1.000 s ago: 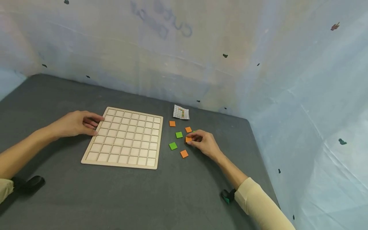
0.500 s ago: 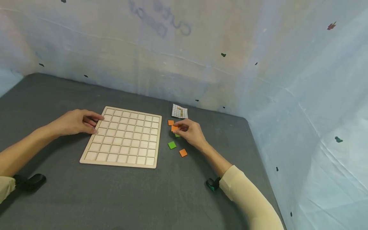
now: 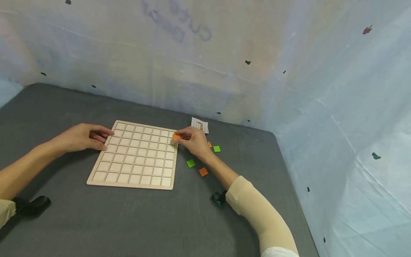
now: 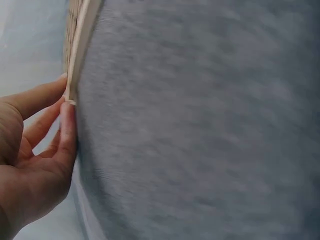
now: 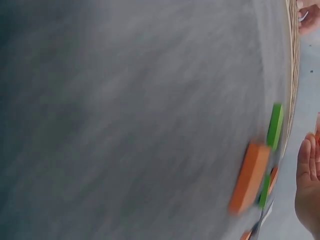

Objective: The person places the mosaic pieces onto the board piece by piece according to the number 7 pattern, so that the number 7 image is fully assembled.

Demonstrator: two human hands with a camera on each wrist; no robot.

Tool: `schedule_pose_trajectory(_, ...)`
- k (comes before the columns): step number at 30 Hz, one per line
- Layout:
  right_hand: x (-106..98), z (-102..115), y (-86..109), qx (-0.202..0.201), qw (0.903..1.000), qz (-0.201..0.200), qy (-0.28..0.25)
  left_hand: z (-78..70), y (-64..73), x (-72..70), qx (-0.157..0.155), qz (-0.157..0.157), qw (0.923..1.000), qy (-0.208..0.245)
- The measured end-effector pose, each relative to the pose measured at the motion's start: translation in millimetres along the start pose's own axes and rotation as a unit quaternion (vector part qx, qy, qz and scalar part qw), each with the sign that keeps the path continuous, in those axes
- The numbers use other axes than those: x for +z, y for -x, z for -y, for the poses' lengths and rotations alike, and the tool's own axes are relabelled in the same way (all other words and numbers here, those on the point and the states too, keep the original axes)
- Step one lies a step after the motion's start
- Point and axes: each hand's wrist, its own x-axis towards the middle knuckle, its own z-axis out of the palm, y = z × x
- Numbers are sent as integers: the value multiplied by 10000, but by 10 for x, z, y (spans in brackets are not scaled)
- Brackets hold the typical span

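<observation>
My right hand pinches a square orange tile between thumb and fingertips, over the right border of the wooden grid board near its far right corner. Only a sliver of that tile shows at the edge of the right wrist view, by the fingertips of the right hand. On the other side, my left hand rests its thumb and index fingertip against the board's left edge, spread apart along it. The left wrist view has those fingertips right at the board's edge. All visible grid squares hold no tiles.
Right of the board lie a green tile, an orange tile, another green tile and a partly hidden orange one. A small printed grid card lies behind the right hand. Pale sheeting bounds the dark table.
My right hand has carried the orange tile leftward from the loose tiles, past the card's near side, to the board's far right corner. The left hand has stayed at the board's left edge.
</observation>
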Motion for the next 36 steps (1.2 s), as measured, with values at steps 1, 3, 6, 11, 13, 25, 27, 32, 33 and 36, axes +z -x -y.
schedule_pose_trajectory(1, 39, 20, -29, 3, 10000, 8, 11, -1, 5, -3, 0, 4, 10000, -7)
schedule_pose_trajectory(3, 115, 62, -78, 51, 10000, 9, 35, -6, 13, -6, -8, 12, 10000, -32)
schedule_pose_trajectory(6, 217, 123, -142, 152, 9999, -9, -1, -15, 17, 3, -4, -16, 10000, -81)
schedule_pose_trajectory(11, 340, 222, -251, 211, 9998, 36, -16, 2, 20, 23, -12, -141, 9997, -222)
schedule_pose_trajectory(13, 378, 252, -300, 165, 9998, 71, 30, 14, 20, 20, -19, -158, 9996, -211)
schedule_pose_trajectory(25, 621, 381, -497, 213, 9997, 96, 12, -6, -3, 25, -30, -178, 9998, -59)
schedule_pose_trajectory(27, 656, 400, -527, 206, 9997, 103, 46, -18, -19, 30, -17, -196, 9998, -66)
schedule_pose_trajectory(32, 764, 449, -597, 255, 9990, 300, 216, -36, -35, 39, -44, -215, 9997, -97)
schedule_pose_trajectory(33, 784, 457, -606, 279, 9987, 340, 259, -37, -36, 42, -53, -216, 9997, -110)
schedule_pose_trajectory(36, 839, 475, -624, 344, 9976, 412, 438, -41, -33, 48, -57, -206, 9997, -106)
